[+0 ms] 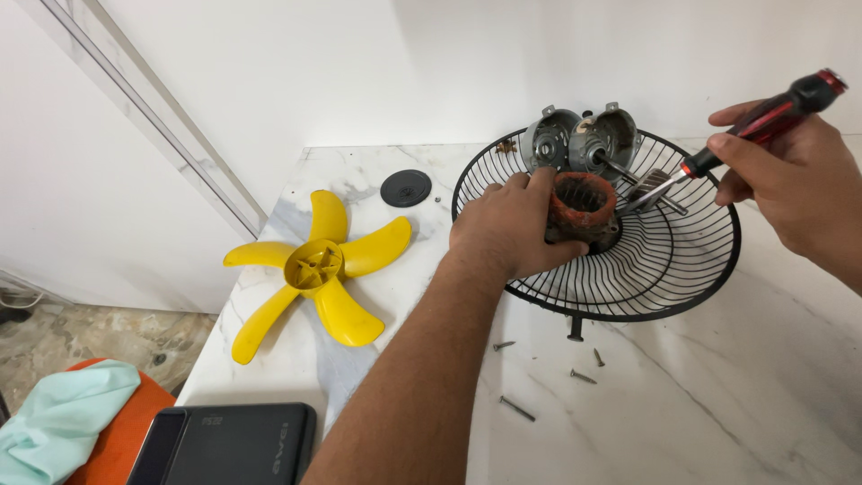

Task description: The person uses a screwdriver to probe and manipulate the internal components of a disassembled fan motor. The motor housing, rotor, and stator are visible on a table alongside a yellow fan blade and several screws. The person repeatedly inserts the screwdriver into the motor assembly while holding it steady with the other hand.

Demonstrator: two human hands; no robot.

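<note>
My left hand (514, 224) grips a round motor stator with reddish-brown windings (584, 208), holding it inside a black wire fan guard (669, 287). My right hand (790, 184) holds a red-and-black screwdriver (763, 124), its tip pointing down toward the stator's right side. Two grey metal motor housing halves (579, 139) rest at the back of the guard, one with a shaft sticking out.
A yellow fan blade (319, 269) lies on the white marble table (718, 413) to the left, with a black round cap (406, 188) behind it. Several loose screws (548, 377) lie in front of the guard. A black box (224, 445) sits at the near edge; an orange stool with green cloth (63, 418) stands below.
</note>
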